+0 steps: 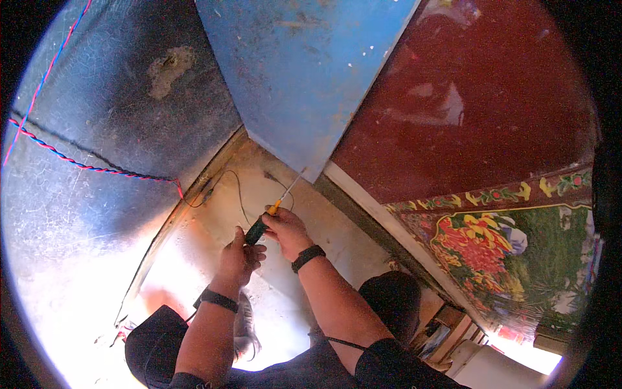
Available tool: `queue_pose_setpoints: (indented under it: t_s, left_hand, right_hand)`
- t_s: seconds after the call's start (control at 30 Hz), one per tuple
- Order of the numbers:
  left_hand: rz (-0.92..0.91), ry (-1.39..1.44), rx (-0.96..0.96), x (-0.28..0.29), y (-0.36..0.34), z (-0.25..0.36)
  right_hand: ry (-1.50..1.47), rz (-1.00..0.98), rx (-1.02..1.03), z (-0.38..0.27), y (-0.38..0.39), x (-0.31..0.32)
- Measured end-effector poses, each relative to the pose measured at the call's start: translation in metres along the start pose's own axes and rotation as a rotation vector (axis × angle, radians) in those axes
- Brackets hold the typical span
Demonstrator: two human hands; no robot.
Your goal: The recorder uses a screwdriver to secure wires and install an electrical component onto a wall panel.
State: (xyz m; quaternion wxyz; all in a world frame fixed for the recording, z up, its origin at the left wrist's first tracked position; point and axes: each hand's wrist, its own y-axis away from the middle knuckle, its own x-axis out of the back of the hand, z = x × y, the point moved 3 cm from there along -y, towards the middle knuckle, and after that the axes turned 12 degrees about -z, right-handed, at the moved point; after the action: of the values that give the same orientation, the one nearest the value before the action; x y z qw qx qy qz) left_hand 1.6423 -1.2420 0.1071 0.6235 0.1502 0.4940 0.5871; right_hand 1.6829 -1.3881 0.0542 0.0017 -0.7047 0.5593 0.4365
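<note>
Both my hands are together near the middle of the view, on one slim screwdriver-like tool. Its thick dark green grip (257,231) leads to a yellow-orange collar (275,207) and a thin pale shaft, which slants up toward the near corner of a blue panel (304,84). My right hand (288,231) is closed around the front of the grip, by the collar. Around the grip's rear end my left hand (238,262) is curled, thumb along it. Whether the shaft's tip touches the blue panel I cannot tell. Each wrist wears a dark band.
A twisted red and blue wire (84,166) crosses the dark grey surface (123,84) at left. A thin dark cable (240,188) loops over the worn floor beyond my hands. On the right stands a dark red board (466,110) with a flower picture (512,253).
</note>
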Motion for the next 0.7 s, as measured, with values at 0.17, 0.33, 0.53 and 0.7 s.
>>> queue_pose_setpoints:
  t_s: [0.17, 0.33, 0.53, 0.7]
  left_hand:
    - [0.119, -0.254, -0.401, 0.007, -0.013, -0.015]
    - [0.147, -0.3, -0.451, 0.0, -0.013, -0.008]
    - [0.026, -0.05, -0.087, 0.004, -0.008, -0.005]
    - [0.206, -0.439, -0.632, 0.016, -0.026, -0.014]
  right_hand:
    - [-0.195, 0.002, -0.107, -0.008, 0.009, -0.014]
    - [0.034, 0.001, -0.043, 0.008, -0.005, 0.009]
    - [-0.22, -0.11, 0.005, -0.006, 0.011, -0.009]
    - [0.071, 0.053, -0.112, -0.01, 0.001, -0.015]
